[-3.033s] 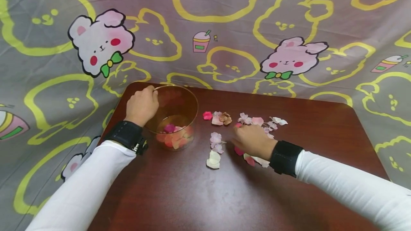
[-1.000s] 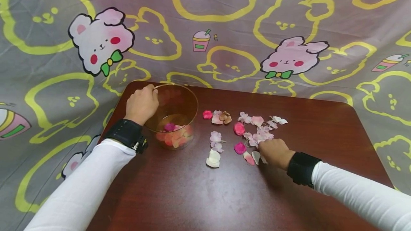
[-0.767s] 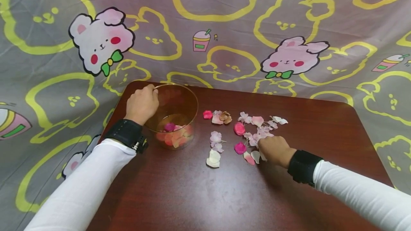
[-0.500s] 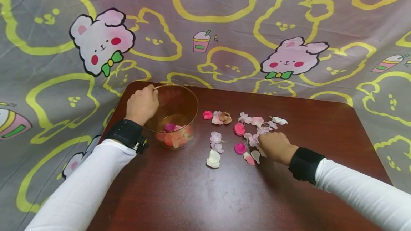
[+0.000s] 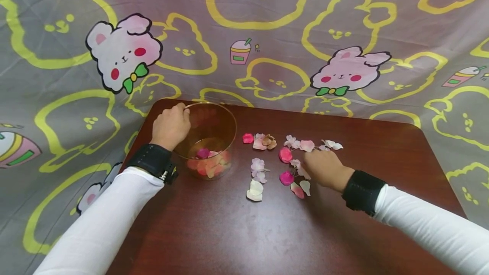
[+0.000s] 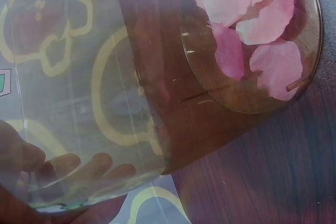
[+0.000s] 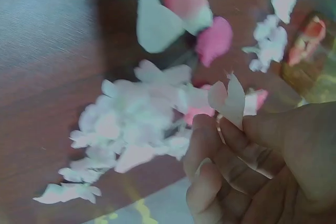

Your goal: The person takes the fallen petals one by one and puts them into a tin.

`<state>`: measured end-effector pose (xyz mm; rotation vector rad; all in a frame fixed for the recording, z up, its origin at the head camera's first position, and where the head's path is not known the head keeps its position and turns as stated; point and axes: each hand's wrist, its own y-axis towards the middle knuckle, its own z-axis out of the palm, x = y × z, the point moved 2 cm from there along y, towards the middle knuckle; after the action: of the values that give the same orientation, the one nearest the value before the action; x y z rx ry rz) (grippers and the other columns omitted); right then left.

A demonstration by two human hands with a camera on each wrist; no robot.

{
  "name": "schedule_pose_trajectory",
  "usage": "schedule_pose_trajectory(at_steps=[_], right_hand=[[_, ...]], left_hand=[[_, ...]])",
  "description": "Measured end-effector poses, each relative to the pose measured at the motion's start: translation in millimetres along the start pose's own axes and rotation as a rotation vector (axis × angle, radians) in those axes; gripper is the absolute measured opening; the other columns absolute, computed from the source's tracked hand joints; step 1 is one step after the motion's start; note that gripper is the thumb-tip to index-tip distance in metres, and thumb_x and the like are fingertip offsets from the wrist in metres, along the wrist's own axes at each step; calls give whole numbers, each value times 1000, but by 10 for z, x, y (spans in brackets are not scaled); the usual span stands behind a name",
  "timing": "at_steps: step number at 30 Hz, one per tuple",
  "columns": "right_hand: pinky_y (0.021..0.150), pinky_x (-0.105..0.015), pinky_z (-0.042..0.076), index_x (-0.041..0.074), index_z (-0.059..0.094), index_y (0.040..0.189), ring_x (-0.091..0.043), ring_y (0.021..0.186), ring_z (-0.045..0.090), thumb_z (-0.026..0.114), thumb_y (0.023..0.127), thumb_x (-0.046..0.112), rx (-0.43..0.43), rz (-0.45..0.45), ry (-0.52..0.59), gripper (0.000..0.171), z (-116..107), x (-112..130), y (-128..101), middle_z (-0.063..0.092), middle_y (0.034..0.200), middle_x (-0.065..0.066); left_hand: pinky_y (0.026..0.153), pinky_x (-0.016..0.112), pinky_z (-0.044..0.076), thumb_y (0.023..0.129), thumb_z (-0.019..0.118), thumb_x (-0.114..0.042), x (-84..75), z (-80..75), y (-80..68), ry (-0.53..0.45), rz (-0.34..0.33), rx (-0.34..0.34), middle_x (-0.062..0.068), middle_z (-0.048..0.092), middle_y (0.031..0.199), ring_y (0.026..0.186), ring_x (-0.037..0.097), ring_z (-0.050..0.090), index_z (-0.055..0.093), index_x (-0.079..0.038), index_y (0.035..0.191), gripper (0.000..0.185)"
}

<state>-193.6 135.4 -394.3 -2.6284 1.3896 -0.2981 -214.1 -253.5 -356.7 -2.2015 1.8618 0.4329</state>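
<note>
My left hand (image 5: 170, 127) grips the rim of a clear amber-tinted bowl (image 5: 209, 133) at the table's far left. In the left wrist view, its fingers (image 6: 97, 165) show through the bowl's wall. Pink and peach petals (image 6: 273, 14) lie in the bottom of the bowl. Above the table, my right hand (image 5: 324, 169) pinches a pale petal (image 7: 235, 103) between thumb and fingers. Below it spreads a cluster of pale pink blossoms (image 7: 126, 114), largely hidden by the hand in the head view. Beside it lie a magenta petal (image 5: 287, 178) and a white petal (image 5: 305, 187).
Between bowl and right hand lie cream petals (image 5: 255, 191), a lilac blossom sprig (image 5: 258, 169), a hot-pink petal (image 5: 248, 138) and a brown petal (image 5: 269, 141). The dark wooden table (image 5: 229, 232) ends at a cartoon-print cloth (image 5: 275, 37) behind.
My right hand went right and nearer to a pale petal, pinched it, and has since risen slightly and moved away from the near edge with it. My left hand stays on the bowl rim.
</note>
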Motion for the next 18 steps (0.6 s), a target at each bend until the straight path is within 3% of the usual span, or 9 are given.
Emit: schedule_pose_trajectory(at_steps=[7, 18], right_hand=[[48, -26, 33, 8, 73, 98, -14, 54, 45, 72, 93, 18, -38, -12, 69, 12, -80, 134, 113, 49, 58, 2], [49, -24, 37, 8, 71, 90, -14, 54, 47, 79, 87, 17, -23, -33, 84, 12, -139, 331, 224, 51, 59, 1]], left_hand=[[80, 64, 51, 108, 40, -23, 7, 22, 3, 0, -2, -6, 35, 66, 113, 100, 55, 65, 57, 4, 125, 35], [80, 64, 51, 108, 40, -23, -3, 11, -7, -4, 2, -9, 35, 66, 112, 100, 55, 65, 56, 4, 125, 36]])
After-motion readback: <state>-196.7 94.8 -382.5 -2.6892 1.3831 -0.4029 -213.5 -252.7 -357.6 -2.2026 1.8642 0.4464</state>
